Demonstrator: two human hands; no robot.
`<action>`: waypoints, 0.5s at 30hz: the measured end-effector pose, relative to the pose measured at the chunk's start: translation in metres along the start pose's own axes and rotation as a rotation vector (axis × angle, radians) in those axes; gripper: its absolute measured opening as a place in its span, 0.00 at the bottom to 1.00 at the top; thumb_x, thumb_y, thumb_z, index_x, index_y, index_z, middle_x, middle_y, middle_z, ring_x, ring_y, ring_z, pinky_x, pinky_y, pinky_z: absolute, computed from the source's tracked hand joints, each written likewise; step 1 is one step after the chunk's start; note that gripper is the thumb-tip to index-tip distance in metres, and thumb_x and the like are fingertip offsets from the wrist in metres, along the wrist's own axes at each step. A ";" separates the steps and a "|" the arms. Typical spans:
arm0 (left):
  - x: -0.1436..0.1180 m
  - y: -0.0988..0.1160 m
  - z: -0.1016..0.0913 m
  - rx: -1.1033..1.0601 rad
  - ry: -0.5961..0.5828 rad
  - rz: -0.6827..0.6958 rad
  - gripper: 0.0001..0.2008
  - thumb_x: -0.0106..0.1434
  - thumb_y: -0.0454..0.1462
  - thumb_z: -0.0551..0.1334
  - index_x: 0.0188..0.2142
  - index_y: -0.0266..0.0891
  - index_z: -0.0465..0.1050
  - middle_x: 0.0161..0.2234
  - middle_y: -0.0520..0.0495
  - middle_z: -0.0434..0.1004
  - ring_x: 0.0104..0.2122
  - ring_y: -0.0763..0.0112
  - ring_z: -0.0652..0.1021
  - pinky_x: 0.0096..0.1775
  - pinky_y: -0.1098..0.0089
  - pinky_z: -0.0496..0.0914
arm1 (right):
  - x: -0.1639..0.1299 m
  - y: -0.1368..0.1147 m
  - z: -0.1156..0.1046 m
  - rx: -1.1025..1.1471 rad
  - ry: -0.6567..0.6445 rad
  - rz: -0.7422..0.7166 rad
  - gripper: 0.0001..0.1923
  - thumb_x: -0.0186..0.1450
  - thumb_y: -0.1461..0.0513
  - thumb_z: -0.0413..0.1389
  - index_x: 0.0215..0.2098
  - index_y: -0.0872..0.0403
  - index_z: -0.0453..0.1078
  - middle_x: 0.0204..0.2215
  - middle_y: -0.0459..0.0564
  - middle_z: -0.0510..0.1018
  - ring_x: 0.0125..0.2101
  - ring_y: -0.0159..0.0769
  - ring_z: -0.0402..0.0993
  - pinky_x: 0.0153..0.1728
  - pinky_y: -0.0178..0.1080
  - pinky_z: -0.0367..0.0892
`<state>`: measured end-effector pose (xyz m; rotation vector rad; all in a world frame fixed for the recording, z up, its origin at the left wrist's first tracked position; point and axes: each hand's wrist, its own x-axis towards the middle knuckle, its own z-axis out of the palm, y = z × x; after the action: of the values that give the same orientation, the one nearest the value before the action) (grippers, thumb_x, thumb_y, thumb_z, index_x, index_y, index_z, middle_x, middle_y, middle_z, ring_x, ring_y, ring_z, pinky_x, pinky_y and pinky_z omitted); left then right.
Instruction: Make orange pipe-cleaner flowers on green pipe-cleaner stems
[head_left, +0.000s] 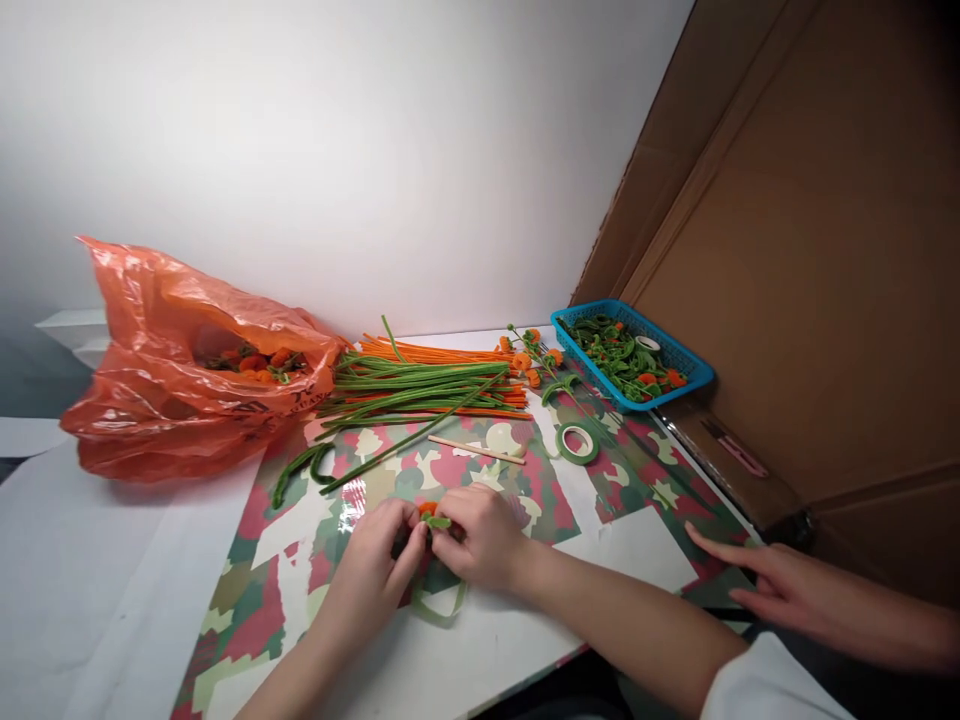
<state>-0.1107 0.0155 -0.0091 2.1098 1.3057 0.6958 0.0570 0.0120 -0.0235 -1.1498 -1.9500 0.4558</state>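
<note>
My left hand [379, 560] and my right hand [480, 535] meet over the camouflage-patterned mat [645, 480]. Together they pinch a small green and orange pipe-cleaner piece [433, 517] between the fingertips. A pale green loop [439, 608] lies on the mat just under my hands. A bundle of green and orange pipe cleaners [427, 385] lies beyond them, with a thin wooden stick [476, 448] and a roll of green tape [576, 441] closer in.
A crumpled orange plastic bag [187, 350] holding orange pieces sits at the left. A blue basket [694, 365] of green and orange pieces stands at the right by a cardboard wall [810, 250]. Another person's hand [772, 590] rests flat at the mat's right edge.
</note>
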 end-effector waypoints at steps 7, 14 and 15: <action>0.002 -0.002 0.004 0.019 0.012 0.072 0.15 0.68 0.42 0.49 0.25 0.41 0.59 0.25 0.50 0.69 0.28 0.65 0.70 0.32 0.67 0.63 | -0.001 0.001 -0.002 0.134 -0.012 0.043 0.11 0.53 0.65 0.51 0.19 0.53 0.50 0.15 0.40 0.57 0.18 0.28 0.54 0.23 0.33 0.50; 0.010 0.011 0.006 -0.154 0.001 -0.021 0.13 0.66 0.42 0.50 0.26 0.41 0.58 0.21 0.54 0.64 0.23 0.69 0.66 0.27 0.70 0.60 | 0.004 0.001 -0.012 0.211 0.029 0.197 0.11 0.56 0.64 0.53 0.18 0.53 0.56 0.14 0.40 0.60 0.18 0.27 0.55 0.22 0.32 0.52; 0.013 0.013 0.006 -0.203 -0.011 -0.056 0.12 0.65 0.42 0.51 0.26 0.41 0.59 0.20 0.55 0.63 0.22 0.71 0.65 0.26 0.71 0.59 | 0.006 0.002 -0.015 0.219 0.028 0.210 0.11 0.56 0.64 0.53 0.18 0.53 0.57 0.15 0.40 0.60 0.18 0.27 0.55 0.22 0.33 0.53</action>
<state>-0.0935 0.0217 -0.0023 1.9056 1.2289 0.7578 0.0682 0.0166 -0.0132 -1.2149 -1.7137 0.7415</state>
